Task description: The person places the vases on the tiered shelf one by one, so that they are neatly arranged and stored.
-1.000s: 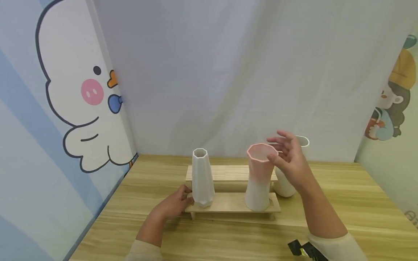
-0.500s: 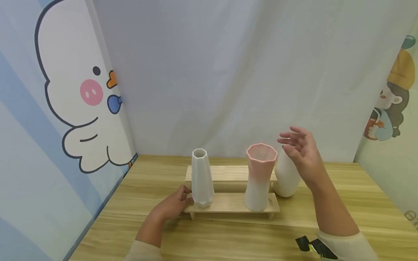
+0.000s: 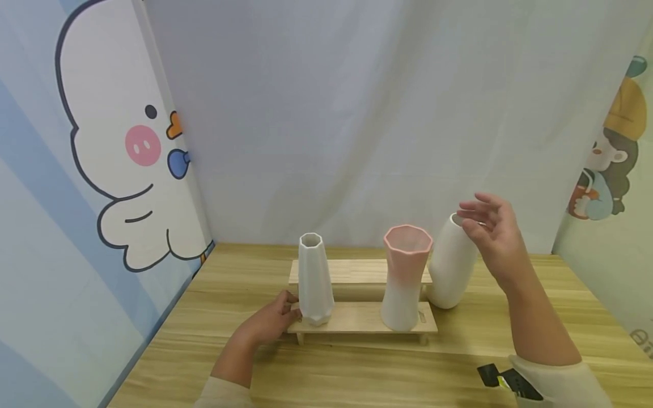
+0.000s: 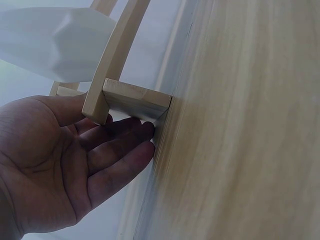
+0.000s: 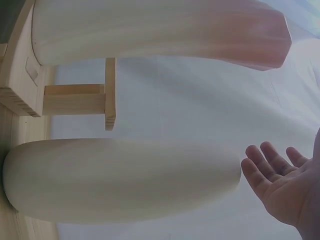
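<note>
My left hand (image 3: 275,316) grips the left end of a two-step wooden stand (image 3: 357,317), thumb above the lower step and fingers beneath, as the left wrist view shows. On that lower step stand a narrow white faceted vase (image 3: 315,283), close to the left hand, and a pink-to-white flared vase (image 3: 405,277) toward the right end. A rounded white vase (image 3: 451,266) stands on the table behind the stand's right end. My right hand (image 3: 497,243) hovers at its mouth, fingers loosely spread, holding nothing. In the right wrist view its fingertips (image 5: 247,165) are right at the rim.
The stand's upper step (image 3: 357,272) bears nothing that shows. A wood-grain table (image 3: 245,272) lies under everything, with a pale cloth (image 3: 306,141) hanging behind it. Printed panels with a white cartoon duck (image 3: 112,102) and a cartoon figure (image 3: 607,170) close off the sides.
My right hand has moved right, away from the pink vase's rim and across to the right side of the rounded white vase's mouth. The left hand and the vases stay put.
</note>
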